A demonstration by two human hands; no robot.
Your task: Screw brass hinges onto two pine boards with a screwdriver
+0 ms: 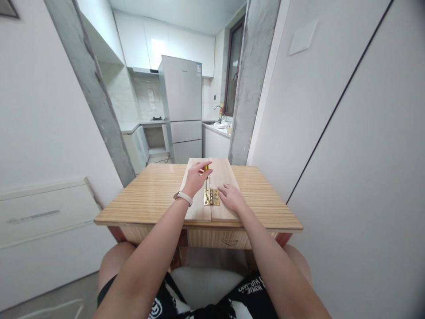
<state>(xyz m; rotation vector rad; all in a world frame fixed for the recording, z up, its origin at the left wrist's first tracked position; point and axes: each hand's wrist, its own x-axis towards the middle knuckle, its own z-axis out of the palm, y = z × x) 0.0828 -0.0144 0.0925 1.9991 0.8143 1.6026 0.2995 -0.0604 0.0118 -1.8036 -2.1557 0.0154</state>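
Note:
My left hand (198,175), with a light-banded watch on its wrist, is closed around the yellow-and-black handle of a screwdriver (207,168). The thin shaft points down to the left leaf of a brass hinge (211,197); whether the tip sits in a screw is too small to tell. The hinge lies open across the seam between two pale boards, the left board (195,212) and the right board (226,170). Flat on the right board rests my right hand (231,197), fingers apart, their tips beside the hinge's right leaf, where several screw heads show.
Both boards lie on a wood-grain table (146,195) with a drawer (219,239) below its front edge. A white wall panel (358,177) stands close on the right, a white cabinet (49,221) on the left. Behind the table are a fridge (184,97) and a sink counter (217,128).

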